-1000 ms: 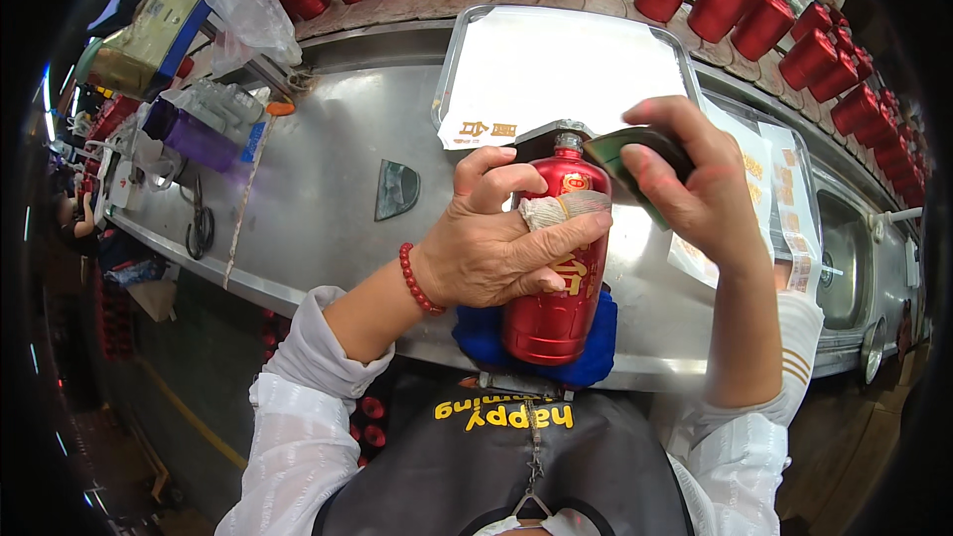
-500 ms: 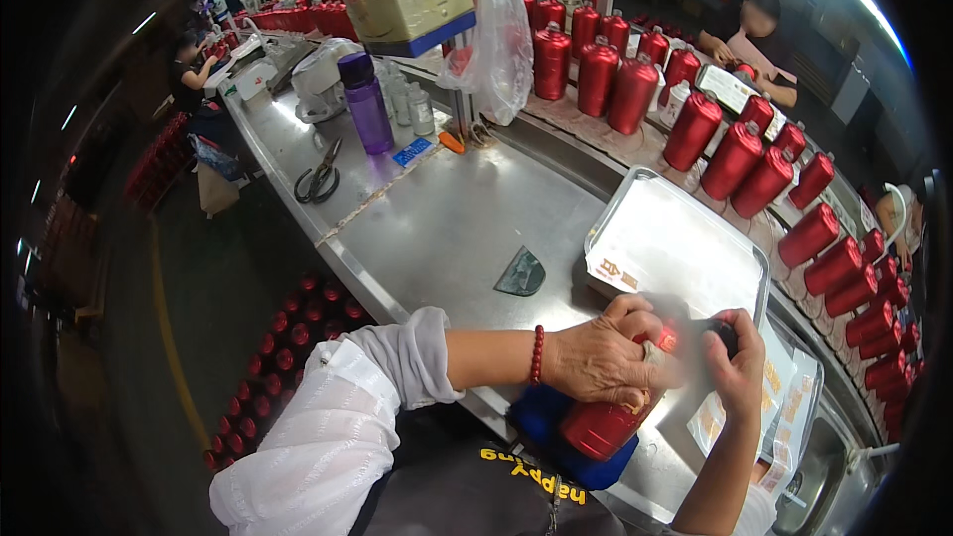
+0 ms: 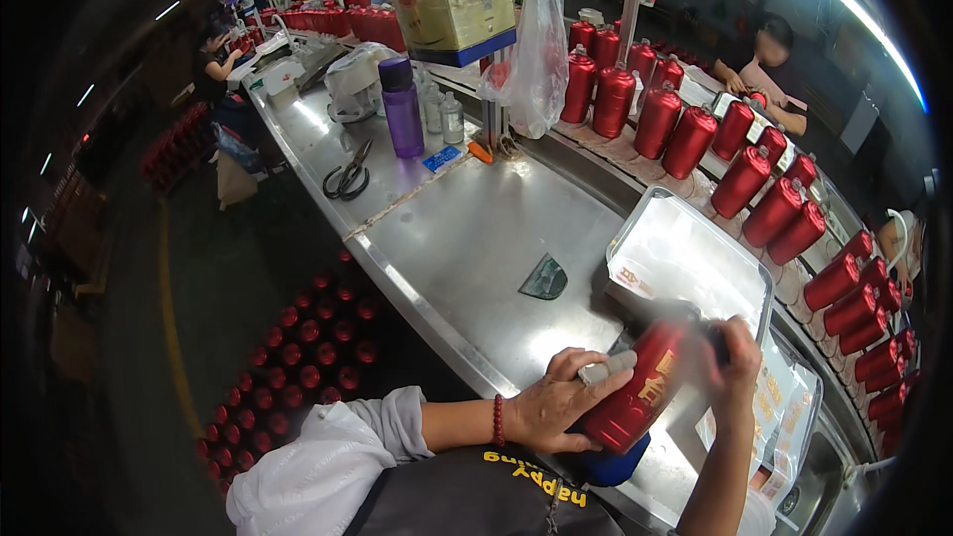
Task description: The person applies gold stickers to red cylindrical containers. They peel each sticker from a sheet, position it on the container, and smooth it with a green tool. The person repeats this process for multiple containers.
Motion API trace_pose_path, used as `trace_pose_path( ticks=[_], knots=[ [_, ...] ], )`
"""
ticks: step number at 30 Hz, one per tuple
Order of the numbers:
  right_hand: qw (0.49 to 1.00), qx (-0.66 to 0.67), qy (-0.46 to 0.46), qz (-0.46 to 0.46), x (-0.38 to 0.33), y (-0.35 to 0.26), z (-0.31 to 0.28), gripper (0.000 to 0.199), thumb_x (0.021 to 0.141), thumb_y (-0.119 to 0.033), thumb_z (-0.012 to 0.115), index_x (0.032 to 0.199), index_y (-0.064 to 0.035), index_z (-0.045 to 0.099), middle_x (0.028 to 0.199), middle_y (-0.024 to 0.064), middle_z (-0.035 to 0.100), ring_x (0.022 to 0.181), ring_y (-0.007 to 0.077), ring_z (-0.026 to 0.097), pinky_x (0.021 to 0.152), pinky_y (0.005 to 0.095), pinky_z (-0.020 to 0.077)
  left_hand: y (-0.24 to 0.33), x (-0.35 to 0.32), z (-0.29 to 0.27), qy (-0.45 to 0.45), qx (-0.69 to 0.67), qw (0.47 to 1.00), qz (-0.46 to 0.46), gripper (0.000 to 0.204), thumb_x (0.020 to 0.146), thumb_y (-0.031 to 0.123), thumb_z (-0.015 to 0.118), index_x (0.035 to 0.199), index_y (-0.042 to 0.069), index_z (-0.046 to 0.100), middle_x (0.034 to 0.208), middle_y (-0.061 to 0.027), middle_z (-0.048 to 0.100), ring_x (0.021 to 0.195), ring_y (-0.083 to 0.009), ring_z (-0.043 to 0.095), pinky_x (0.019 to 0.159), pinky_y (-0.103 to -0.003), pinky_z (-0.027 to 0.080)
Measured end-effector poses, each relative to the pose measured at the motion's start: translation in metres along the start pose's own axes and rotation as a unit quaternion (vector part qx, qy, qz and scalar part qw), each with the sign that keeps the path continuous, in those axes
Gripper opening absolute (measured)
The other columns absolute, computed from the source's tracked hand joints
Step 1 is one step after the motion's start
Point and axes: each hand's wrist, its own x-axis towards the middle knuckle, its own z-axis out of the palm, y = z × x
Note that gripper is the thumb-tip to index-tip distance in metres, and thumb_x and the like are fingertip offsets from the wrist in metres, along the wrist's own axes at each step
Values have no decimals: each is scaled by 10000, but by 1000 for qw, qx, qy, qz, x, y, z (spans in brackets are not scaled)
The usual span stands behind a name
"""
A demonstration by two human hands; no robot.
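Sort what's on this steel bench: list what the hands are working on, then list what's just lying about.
In hand:
- glossy red metal canister, tilted, gripped by left hand
- right hand at its top end, blurred
- blue pad beneath the canister

Lying about:
- black-handled scissors
- purple plastic bottle
- shallow steel tray
- dark green wedge-shaped piece
- clear plastic bag

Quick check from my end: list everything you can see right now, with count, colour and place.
red bottle: one, red, tilted, held in both hands
metal tray: one, silver, on the bench beyond the hands
red bottles: many, red, in rows along the far side
purple bottle: one, purple, upright, far left of bench
scissors: one, dark, near it
plastic bag: one, clear, hanging
left hand: around the bottle's side
right hand: blurred, at its top
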Motion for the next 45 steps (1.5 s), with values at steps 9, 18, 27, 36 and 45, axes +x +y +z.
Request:
trace_pose_path(
  ticks=[9,18,27,36,45],
  knots=[
    [992,-75,33,-98,-36,-8,10,288,666,-79,854,919,-113,722,799,34,585,776,256,576,735,409,457,-6,0,8,-47,25,998,-19,1095,822,546,742,1598,2,194,1072,-198,667,1352,-392,365,1154,-554,183],
    [930,281,126,203,-85,-14,42,181,929,-168,726,1032,-31,666,912,22,676,825,106,612,731,268,498,-17,35,-8,-103,36,992,69,991,880,812,386,1519,56,432,1468,-140,528,1393,-359,324,1196,-561,55],
    [766,533,210,290,-108,11,72,195,1015,-180,641,1108,-9,625,951,13,674,836,52,598,753,216,502,-42,80,-9,-142,42,981,123,731,990,719,262,1410,230,606,1236,13,693,1345,-239,371,1210,-519,22],
    [927,242,210,196,-103,18,51,128,961,-151,695,1018,-41,664,894,41,675,749,119,600,683,252,485,-8,52,-11,-170,58,958,226,540,946,596,556,1361,258,630,1301,34,658,1309,-247,411,1196,-578,60],
    [984,144,-83,-58,-32,-7,-1,169,801,-157,790,923,-118,680,810,61,596,742,252,605,697,376,434,1,8,3,-88,97,991,-36,1141,748,597,775,1588,28,252,1555,-221,381,1377,-423,351,1145,-650,105]
  ],
)
